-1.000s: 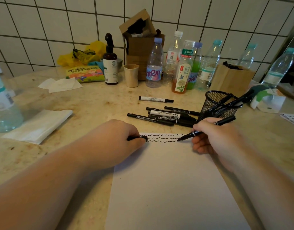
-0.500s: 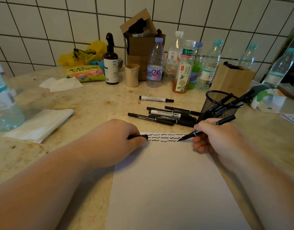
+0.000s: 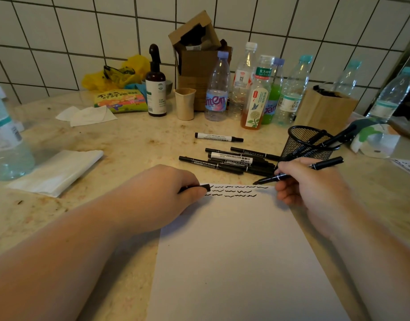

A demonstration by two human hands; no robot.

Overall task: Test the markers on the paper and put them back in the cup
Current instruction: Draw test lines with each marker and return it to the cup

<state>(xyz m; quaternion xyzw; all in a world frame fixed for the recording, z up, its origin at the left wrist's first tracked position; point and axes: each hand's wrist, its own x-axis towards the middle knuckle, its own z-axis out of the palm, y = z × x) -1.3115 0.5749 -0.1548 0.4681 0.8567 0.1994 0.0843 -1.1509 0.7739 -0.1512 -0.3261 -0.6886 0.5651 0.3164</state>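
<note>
Right hand (image 3: pixel 308 188): grip closed around an uncapped black marker (image 3: pixel 299 173), tip just above the paper's (image 3: pixel 241 251) top right edge. Left hand (image 3: pixel 162 195): grip pinching the marker cap (image 3: pixel 203 187) at the top left corner. Two rows of black squiggles (image 3: pixel 236 191) on the sheet. Loose markers (image 3: pixel 227 161) piled on the worktop (image 3: pixel 130 140) beside the mesh cup (image 3: pixel 308 144).
</note>
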